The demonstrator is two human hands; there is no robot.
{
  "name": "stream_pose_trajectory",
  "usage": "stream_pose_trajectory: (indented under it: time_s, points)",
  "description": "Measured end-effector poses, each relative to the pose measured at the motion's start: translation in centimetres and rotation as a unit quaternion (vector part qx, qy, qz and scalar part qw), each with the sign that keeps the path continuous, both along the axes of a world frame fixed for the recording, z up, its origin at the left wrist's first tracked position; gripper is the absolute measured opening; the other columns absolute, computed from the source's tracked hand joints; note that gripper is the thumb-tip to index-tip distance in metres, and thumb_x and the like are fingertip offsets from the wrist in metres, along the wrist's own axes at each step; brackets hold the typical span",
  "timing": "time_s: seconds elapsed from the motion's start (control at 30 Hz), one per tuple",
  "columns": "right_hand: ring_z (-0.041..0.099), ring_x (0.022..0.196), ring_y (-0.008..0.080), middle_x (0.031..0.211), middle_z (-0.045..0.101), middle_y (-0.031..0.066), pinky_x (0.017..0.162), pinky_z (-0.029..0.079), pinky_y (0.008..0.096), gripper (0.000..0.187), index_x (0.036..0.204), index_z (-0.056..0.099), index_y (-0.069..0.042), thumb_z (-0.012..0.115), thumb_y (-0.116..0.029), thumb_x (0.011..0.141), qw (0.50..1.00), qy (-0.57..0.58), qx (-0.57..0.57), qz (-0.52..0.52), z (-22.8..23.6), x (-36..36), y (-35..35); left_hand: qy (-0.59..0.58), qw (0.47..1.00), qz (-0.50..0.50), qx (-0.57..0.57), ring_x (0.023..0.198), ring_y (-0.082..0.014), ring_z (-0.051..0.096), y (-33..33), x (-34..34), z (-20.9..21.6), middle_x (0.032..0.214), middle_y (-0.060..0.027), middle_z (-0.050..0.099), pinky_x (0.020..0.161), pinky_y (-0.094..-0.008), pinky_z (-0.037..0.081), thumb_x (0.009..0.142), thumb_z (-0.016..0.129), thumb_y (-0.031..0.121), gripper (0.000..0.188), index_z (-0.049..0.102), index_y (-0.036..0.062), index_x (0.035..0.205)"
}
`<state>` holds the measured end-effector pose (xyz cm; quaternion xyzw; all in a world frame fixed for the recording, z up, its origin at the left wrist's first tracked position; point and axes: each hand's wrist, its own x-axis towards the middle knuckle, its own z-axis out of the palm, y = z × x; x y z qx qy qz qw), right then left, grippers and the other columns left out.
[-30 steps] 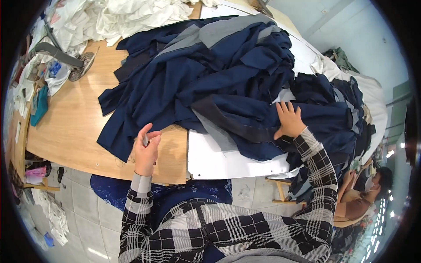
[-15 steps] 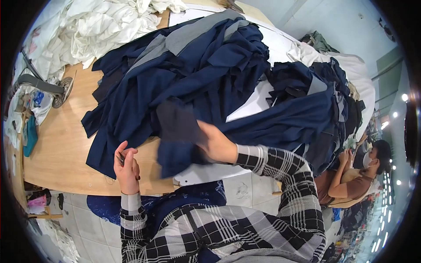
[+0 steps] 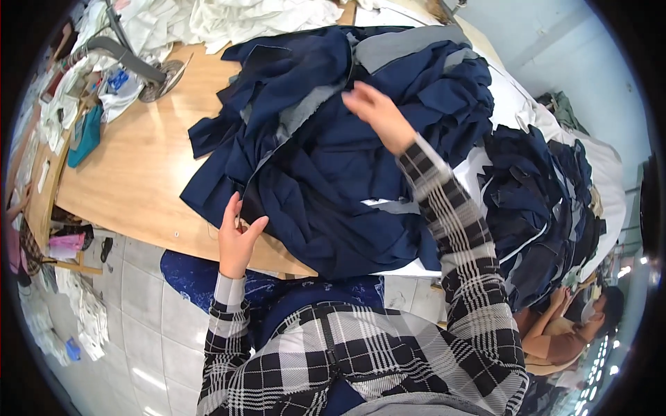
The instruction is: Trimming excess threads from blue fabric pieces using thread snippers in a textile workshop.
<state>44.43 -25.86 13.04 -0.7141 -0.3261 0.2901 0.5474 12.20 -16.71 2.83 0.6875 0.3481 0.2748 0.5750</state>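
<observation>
A large heap of navy cloth [image 3: 326, 173] with grey patches lies over the table in front of me. My left hand [image 3: 238, 239] is at the heap's near left edge, thumb and fingers apart, the fingertips by a cloth edge. Something small and dark shows between them, too small to make out. My right hand [image 3: 381, 118] reaches over the middle of the heap, slightly blurred, its fingers stretched out toward the left. No cloth is visibly gripped in it. A grey strip [image 3: 305, 111] of the cloth lies just left of its fingertips.
White cloth [image 3: 263, 21] is piled at the far side of the wooden table [image 3: 139, 159]. A fan-like stand [image 3: 156, 80] and a teal cloth item [image 3: 85, 137] are at left. More navy pieces [image 3: 534, 201] lie at right, near a seated person [image 3: 569, 333] wearing a mask.
The dark cloth piece has left my right hand, which has moved up and away over the heap. Navy cloth now spreads closer to the near edge. The view has shifted.
</observation>
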Motion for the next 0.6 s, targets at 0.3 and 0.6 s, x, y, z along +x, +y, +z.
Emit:
stream_pose_trajectory:
  time_s: [0.3,0.6]
  points:
    - [0.050,0.107,0.0323,0.114,0.053,0.0134,0.090,0.041,0.0364,0.059,0.108,0.057,-0.002,0.081,-0.026,0.060,0.901,-0.329,-0.219,0.179,-6.9,-8.9,-19.6,-0.108,0.983,0.052,-0.139,0.055,-0.0033,0.046,2.2,1.3,4.0,0.089,-0.0010,0.057,0.046,-0.0165,0.037,0.071,0.064,-0.004,0.047,0.052,0.0024,0.117]
    - [0.053,0.068,0.0068,0.072,0.059,0.0031,0.063,0.043,0.0202,0.011,0.091,0.062,0.001,0.062,-0.004,0.082,0.982,-0.053,-0.097,-0.151,-10.6,-5.8,-21.1,-0.117,0.958,0.261,0.019,0.041,-0.0011,0.032,11.6,-3.0,4.7,0.078,-0.0002,0.057,0.035,-0.0178,0.023,0.077,0.059,-0.005,0.040,0.053,0.0033,0.116]
